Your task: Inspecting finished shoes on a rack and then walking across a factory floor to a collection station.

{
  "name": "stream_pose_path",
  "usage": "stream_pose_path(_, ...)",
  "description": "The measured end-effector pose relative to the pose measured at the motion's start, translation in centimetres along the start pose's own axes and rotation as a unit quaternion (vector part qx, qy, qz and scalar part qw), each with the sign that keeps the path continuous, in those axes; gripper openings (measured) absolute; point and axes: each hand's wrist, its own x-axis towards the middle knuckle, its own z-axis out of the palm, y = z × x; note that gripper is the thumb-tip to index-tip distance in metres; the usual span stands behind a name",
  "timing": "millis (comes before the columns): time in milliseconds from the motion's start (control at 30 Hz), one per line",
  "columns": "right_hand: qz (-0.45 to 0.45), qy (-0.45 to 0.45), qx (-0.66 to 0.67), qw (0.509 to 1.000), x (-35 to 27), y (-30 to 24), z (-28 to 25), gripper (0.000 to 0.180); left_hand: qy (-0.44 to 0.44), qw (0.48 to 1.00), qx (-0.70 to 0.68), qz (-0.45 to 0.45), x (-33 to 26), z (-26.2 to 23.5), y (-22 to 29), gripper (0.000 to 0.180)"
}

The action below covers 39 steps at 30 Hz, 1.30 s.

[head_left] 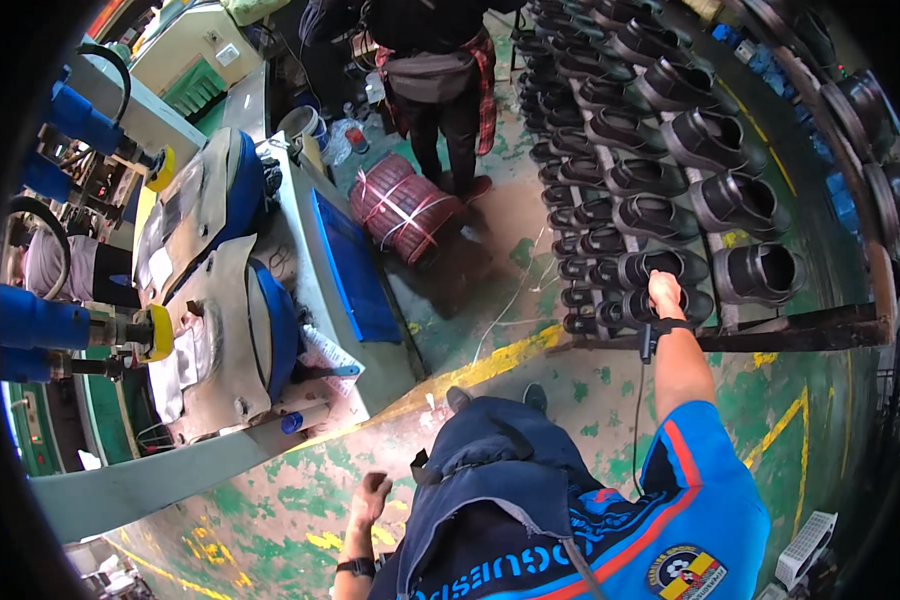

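Observation:
My right hand [665, 290] reaches out to the near end of a rack of black shoes. Its fingers are closed on the collar of a black shoe [635, 308] in the front row, and part of that shoe is hidden behind the hand. Just beyond it sits another black shoe [660, 268], with one more black shoe [760, 275] to the right. Low beside my body hangs my left hand [372, 497], its fingers loosely curled and nothing visible in them.
A metal rack bar [810, 330] edges the near side of the shoes. At left stands a machine with blue cylinders [45, 320] and covered pads [220, 340]. A person [435, 90] stands ahead, beside a strapped dark-red bundle [405, 205]. A blue panel [355, 265] leans against the bench.

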Motion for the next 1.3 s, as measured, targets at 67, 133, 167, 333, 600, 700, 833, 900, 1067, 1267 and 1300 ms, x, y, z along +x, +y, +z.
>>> stream_pose_path(67, -0.135, 0.072, -0.034, 0.988, -3.8, -0.5, 1.6, 0.038, -0.024, 0.996, 0.050, 0.070, 0.3, -0.3, 6.3, 0.033)
stream_pose_path(133, -0.280, 0.049, -0.077, 0.956, -8.8, -0.7, 4.0, 0.034, -0.049, 0.989, 0.044, 0.129, 2.4, 0.4, 10.0, 0.031)
stream_pose_path(167, -0.351, -0.002, 0.031, 0.936, -14.1, -1.8, 4.2, 0.027, -0.067, 0.989, 0.035, 0.129, 2.2, 1.2, 14.0, 0.032)
stream_pose_path(333, -0.621, -0.088, 0.054, 0.777, -27.3, -5.9, 4.9, 0.017, -0.230, 0.925, -0.302, 0.033, 9.3, 6.7, 21.4, 0.055)
stream_pose_path(600, -0.797, -0.115, -0.013, 0.592, -35.8, -6.1, 0.9, 0.012, -0.279, 0.620, -0.730, 0.076, 2.9, 10.6, 24.4, 0.054)
stream_pose_path(700, -0.847, -0.119, -0.045, 0.516, -37.6, -6.0, -1.8, 0.015, -0.260, 0.613, -0.735, 0.126, 1.1, 11.0, 23.0, 0.059)
stream_pose_path(833, -0.800, -0.249, -0.166, 0.519, -38.4, -5.1, -5.4, 0.039, -0.228, 0.612, -0.741, 0.158, -0.1, 12.0, 22.8, 0.061)
stream_pose_path(900, -0.763, -0.312, -0.242, 0.511, -39.1, -5.6, -8.1, 0.053, -0.215, 0.615, -0.740, 0.168, -0.2, 12.0, 22.8, 0.062)
stream_pose_path(1067, -0.802, -0.281, -0.093, 0.519, -38.0, -3.6, -9.2, 0.049, -0.198, 0.636, -0.726, 0.171, -1.2, 13.9, 22.2, 0.063)
stream_pose_path(1267, -0.820, -0.204, -0.011, 0.535, -37.5, -1.8, -8.8, 0.036, -0.196, 0.671, -0.698, 0.156, -3.5, 16.3, 18.1, 0.065)
stream_pose_path(1300, -0.839, -0.192, -0.008, 0.509, -37.5, -1.7, -8.8, 0.034, -0.191, 0.675, -0.695, 0.156, -3.5, 16.5, 18.2, 0.066)
